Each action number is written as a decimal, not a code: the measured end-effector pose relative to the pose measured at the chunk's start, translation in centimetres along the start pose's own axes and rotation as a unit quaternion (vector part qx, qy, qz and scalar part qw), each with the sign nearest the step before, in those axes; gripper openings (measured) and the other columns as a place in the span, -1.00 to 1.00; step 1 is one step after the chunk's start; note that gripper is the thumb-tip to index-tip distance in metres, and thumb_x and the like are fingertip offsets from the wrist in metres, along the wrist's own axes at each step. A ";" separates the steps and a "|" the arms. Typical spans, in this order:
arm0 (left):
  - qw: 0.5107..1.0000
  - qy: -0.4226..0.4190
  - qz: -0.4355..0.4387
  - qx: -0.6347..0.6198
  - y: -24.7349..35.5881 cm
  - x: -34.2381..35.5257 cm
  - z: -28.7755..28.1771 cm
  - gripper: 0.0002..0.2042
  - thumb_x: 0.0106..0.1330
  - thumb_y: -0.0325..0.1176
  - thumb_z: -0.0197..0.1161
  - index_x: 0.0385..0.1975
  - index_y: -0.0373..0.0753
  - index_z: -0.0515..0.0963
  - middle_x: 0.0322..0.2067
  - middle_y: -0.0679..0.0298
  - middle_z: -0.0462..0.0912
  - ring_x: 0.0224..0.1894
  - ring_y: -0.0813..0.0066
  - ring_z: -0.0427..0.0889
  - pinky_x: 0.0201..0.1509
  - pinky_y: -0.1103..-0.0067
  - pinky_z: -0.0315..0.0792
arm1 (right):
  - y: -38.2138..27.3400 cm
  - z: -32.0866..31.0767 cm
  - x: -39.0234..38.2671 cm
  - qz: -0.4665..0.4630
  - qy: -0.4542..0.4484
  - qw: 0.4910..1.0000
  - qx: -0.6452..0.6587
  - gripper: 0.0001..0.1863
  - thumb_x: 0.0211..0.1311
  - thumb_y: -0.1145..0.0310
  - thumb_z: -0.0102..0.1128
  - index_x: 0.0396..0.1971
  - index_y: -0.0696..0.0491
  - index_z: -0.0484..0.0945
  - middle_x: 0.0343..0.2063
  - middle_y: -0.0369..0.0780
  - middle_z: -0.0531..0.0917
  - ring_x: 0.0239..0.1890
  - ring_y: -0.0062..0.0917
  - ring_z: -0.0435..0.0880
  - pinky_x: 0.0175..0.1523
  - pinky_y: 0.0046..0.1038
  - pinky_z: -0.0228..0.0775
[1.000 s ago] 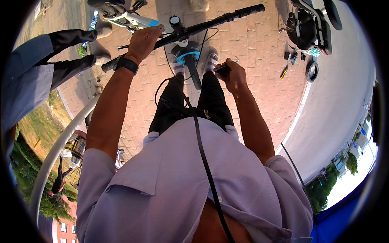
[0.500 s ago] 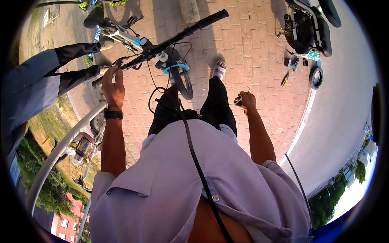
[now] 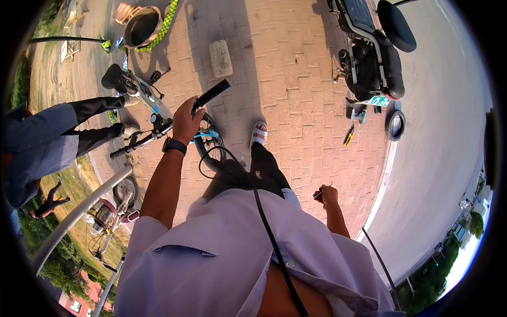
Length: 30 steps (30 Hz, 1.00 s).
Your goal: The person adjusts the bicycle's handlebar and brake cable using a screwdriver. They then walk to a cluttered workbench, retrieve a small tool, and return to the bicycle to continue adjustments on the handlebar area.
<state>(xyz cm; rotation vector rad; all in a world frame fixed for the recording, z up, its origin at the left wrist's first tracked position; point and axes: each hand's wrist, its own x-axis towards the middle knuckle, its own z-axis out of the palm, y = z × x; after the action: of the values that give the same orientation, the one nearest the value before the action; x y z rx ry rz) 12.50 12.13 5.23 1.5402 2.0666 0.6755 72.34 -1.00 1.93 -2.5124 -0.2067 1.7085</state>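
Note:
A bicycle (image 3: 148, 98) with a light blue and white frame stands ahead on my left, its black handlebar (image 3: 214, 93) slanting toward the upper right. My left hand (image 3: 186, 126), with a dark band at its wrist, is closed around the bar just inboard of the right-hand grip. Below it, the front wheel (image 3: 212, 150) with a bright blue part shows close to my legs. Down at my right side, my right hand (image 3: 328, 196) is closed on a thin metal tool (image 3: 318, 195) with a bent tip; most of the tool is hidden in the fingers.
At left stands another person (image 3: 47, 137), near a metal rail (image 3: 79, 211). A parked motorcycle (image 3: 369, 58) is at upper right, with a loose tyre (image 3: 395, 126) and yellow-handled tool (image 3: 349, 136) nearby. Ahead lie a stone block (image 3: 221, 58) and a round container (image 3: 142, 27).
My left hand has moved from the handlebar's left side to its right side. The bicycle now sits farther left in view. My right hand appears lower, still holding the metal tool.

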 end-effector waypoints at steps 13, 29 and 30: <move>0.998 -0.024 -0.046 0.035 -0.9 2.8 -0.4 -0.61 0.05 -0.44 0.40 -0.06 -0.22 0.57 -0.12 0.10 0.66 -0.08 -0.05 0.58 0.05 0.17 0.39 | -33.2 3.4 -0.7 -0.154 -0.051 0.980 -0.115 -0.76 0.34 0.35 0.07 -0.31 0.27 0.52 -0.54 -0.06 0.67 -0.59 -0.37 0.69 -0.49 -0.38 0.59; 0.820 -0.294 -0.478 0.113 5.2 14.3 -2.0 -0.69 0.23 -0.35 0.22 -0.03 -0.24 0.61 0.14 -0.04 0.48 0.23 -0.06 0.45 0.23 0.17 0.46 | -78.4 10.7 3.4 -0.117 -0.083 0.966 -0.216 -0.85 0.22 0.40 0.07 -0.48 0.16 0.49 -0.65 -0.22 0.47 -0.70 -0.43 0.52 -0.58 -0.32 0.49; 0.813 -0.300 -0.469 0.172 5.9 14.8 -2.0 -0.68 0.25 -0.29 0.23 -0.01 -0.21 0.61 0.11 -0.04 0.48 0.24 -0.08 0.44 0.22 0.13 0.46 | -81.8 12.6 3.8 -0.110 -0.111 0.969 -0.192 -0.85 0.22 0.41 0.07 -0.48 0.15 0.49 -0.65 -0.23 0.46 -0.70 -0.45 0.50 -0.58 -0.33 0.48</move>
<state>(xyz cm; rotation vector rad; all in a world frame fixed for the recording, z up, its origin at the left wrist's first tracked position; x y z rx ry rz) 11.74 27.59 9.31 0.5411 2.1079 -0.5184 57.32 80.32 6.48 -2.4089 -0.8775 2.0091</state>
